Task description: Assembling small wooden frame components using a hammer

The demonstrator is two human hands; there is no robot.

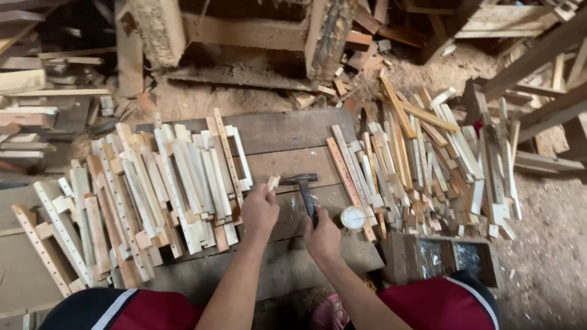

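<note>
My left hand (260,209) holds a small pale wooden block (273,181) above the dark plank board (287,131). My right hand (323,237) grips the handle of a hammer (304,186), whose dark head lies just right of the block, close to it. Both hands are over the middle of the board, between two heaps of wood strips.
A pile of nailed pale wooden frames (153,195) lies to the left. Loose wood strips (422,165) are heaped to the right. A small round white container (353,217) stands beside the hammer. A box of nails (449,256) sits at the right front. Timber and sawdust surround the board.
</note>
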